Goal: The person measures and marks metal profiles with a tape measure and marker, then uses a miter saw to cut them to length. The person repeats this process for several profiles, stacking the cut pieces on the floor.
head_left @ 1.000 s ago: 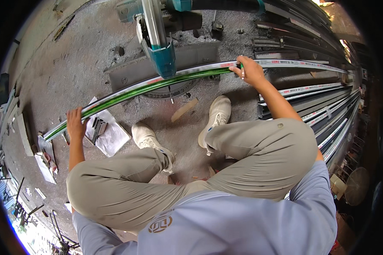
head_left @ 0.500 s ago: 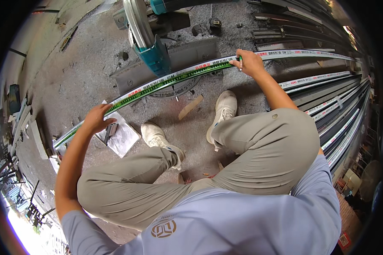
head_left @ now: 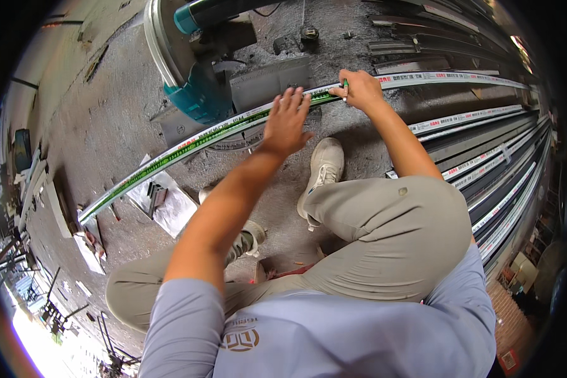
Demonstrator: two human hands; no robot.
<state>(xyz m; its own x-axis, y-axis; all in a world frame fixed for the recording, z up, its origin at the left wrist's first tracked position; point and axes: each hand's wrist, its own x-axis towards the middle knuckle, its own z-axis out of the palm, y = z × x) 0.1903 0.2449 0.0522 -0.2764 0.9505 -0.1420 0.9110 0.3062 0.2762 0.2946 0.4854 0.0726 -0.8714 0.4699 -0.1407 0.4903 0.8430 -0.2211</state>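
A long metal profile (head_left: 447,78) with white printed protective film crosses the view in front of me, from lower left to upper right. Along its near edge lies a green tape measure (head_left: 186,150), its blade drawn out. My left hand (head_left: 285,124) is over the middle of the profile, fingers spread, fingertips at the tape; firm contact cannot be made out. Farther right, my right hand (head_left: 364,92) is closed around a small green-and-white pen (head_left: 345,88) at the profile, near the tape's right end. Its fingers partly cover the pen.
A cutting saw with a teal guard (head_left: 198,94) stands just beyond the profile. Many film-wrapped profiles (head_left: 469,118) and dark bars lie at the right. White paper (head_left: 177,205) with dark pieces on it lies at the left. My shoe (head_left: 324,173) is below the profile.
My left hand has let go of the profile's left part and moved right, to near my right hand. The right hand has shifted slightly left with the pen. The view has shifted a little.
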